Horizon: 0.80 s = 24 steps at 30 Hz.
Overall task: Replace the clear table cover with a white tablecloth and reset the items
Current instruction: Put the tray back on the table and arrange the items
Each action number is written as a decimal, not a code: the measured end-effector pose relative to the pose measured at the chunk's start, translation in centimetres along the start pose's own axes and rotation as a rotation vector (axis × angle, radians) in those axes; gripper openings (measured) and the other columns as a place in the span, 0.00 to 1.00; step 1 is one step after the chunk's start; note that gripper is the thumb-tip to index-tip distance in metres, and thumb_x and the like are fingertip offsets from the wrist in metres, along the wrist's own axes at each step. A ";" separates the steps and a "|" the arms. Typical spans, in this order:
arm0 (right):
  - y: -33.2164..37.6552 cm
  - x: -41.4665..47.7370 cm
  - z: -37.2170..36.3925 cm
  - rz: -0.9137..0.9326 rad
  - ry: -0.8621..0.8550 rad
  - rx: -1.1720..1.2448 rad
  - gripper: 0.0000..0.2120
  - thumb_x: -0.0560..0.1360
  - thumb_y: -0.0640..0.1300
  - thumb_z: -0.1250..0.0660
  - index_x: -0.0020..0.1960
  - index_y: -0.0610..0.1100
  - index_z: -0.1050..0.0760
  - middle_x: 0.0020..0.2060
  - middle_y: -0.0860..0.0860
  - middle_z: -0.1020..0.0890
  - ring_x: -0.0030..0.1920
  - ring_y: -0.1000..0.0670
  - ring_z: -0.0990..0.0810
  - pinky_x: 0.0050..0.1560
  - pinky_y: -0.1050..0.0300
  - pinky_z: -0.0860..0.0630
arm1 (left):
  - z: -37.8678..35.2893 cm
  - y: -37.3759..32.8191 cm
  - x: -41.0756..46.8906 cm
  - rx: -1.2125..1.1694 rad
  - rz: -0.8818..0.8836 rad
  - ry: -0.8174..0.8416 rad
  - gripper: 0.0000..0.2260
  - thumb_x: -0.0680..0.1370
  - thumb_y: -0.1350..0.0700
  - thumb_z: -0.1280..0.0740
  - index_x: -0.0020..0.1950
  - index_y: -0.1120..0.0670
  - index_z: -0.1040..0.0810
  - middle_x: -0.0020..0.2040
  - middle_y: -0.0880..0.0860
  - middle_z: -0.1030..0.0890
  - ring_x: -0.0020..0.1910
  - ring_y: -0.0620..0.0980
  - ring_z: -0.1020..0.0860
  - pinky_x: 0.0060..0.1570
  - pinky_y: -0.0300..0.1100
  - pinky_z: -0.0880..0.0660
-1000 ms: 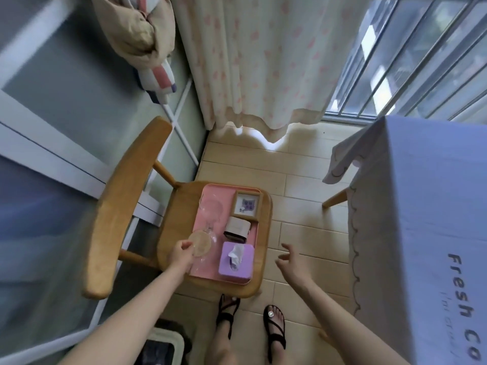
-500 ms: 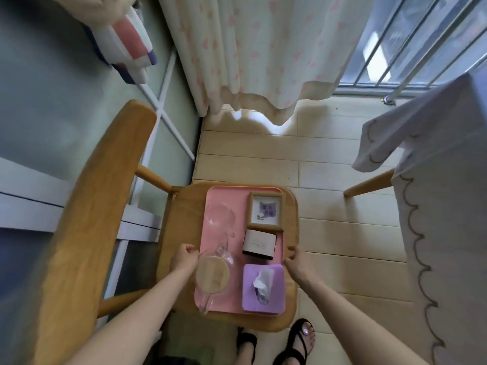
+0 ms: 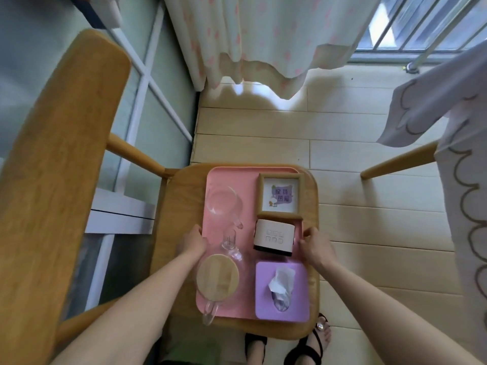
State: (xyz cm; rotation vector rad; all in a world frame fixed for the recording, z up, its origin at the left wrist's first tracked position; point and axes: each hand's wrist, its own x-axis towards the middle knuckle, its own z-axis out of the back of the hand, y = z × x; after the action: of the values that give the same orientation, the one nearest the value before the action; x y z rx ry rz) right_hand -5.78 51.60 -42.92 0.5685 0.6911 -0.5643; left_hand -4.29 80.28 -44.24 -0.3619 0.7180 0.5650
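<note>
A moment ago the right hand (image 3: 315, 246) hung free over the floor; now it has closed in on the pink tray (image 3: 232, 180), fingers curled around its right rim at about three o'clock, while the left hand (image 3: 191, 242) is clamped on the opposite rim at nine o'clock. Both hands are shut on the tray, which sits flat on the seat of the wooden chair (image 3: 168, 214). On it, the framed picture (image 3: 280, 196) is at one o'clock, the empty glass cup (image 3: 222, 202) at eleven, the small white box (image 3: 274, 238) near the middle right, the glass teapot with its wooden lid (image 3: 217, 276) at seven, and the purple tissue box (image 3: 282, 291) at five. The white tablecloth (image 3: 463, 180) already hangs over the tabletop at the right edge of view, so this looks like the start of carrying everything back in one load. Whether the tray has left the seat yet I can't quite tell from here. The teapot's handle overhangs the near rim, so a level lift seems wise.
</note>
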 end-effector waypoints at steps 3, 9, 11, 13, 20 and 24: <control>-0.2 0.5 -0.5 0.015 -0.044 -0.040 0.10 0.76 0.45 0.40 0.53 0.40 0.28 0.51 0.39 0.19 0.52 0.38 0.22 0.48 0.52 0.28 | -0.2 -0.1 0.4 0.076 -0.033 -0.056 0.15 0.79 0.57 0.39 0.66 0.55 0.31 0.61 0.57 0.23 0.58 0.58 0.24 0.52 0.48 0.27; -0.6 1.5 -0.8 0.085 -0.064 -0.060 0.07 0.77 0.43 0.43 0.50 0.41 0.30 0.49 0.38 0.19 0.50 0.37 0.22 0.43 0.52 0.31 | 0.0 0.1 1.1 0.102 -0.136 -0.028 0.18 0.79 0.54 0.39 0.68 0.51 0.35 0.59 0.56 0.23 0.58 0.59 0.24 0.59 0.55 0.27; -0.5 1.6 -1.0 0.112 -0.034 -0.053 0.09 0.78 0.44 0.44 0.52 0.40 0.30 0.51 0.37 0.20 0.52 0.36 0.23 0.45 0.50 0.30 | 0.3 0.2 1.3 0.104 -0.147 0.010 0.19 0.79 0.53 0.39 0.69 0.50 0.36 0.58 0.56 0.23 0.56 0.59 0.23 0.57 0.56 0.26; -0.4 1.8 -1.0 0.138 -0.017 -0.041 0.11 0.79 0.46 0.45 0.54 0.39 0.31 0.53 0.36 0.21 0.53 0.35 0.23 0.48 0.48 0.29 | 0.5 0.2 1.3 0.101 -0.146 0.032 0.19 0.79 0.52 0.39 0.69 0.50 0.37 0.58 0.56 0.23 0.56 0.59 0.22 0.57 0.56 0.25; -0.9 1.2 -0.6 0.180 -0.006 0.034 0.10 0.79 0.41 0.45 0.57 0.38 0.31 0.52 0.36 0.20 0.51 0.35 0.22 0.44 0.50 0.30 | 0.5 0.3 0.8 0.079 -0.155 0.049 0.14 0.78 0.54 0.37 0.62 0.48 0.34 0.55 0.54 0.21 0.51 0.59 0.21 0.53 0.56 0.23; -1.2 0.6 0.1 0.199 -0.013 0.074 0.09 0.78 0.38 0.43 0.55 0.37 0.30 0.50 0.36 0.20 0.50 0.35 0.22 0.40 0.54 0.35 | 0.7 0.4 0.8 0.074 -0.164 0.057 0.17 0.77 0.52 0.37 0.64 0.47 0.36 0.53 0.54 0.21 0.49 0.60 0.20 0.52 0.56 0.23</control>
State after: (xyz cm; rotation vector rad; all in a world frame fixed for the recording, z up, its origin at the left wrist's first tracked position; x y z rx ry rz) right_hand -6.07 50.51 -43.61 0.6939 0.5956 -0.4088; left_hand -3.71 81.21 -44.37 -0.3649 0.7541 0.3732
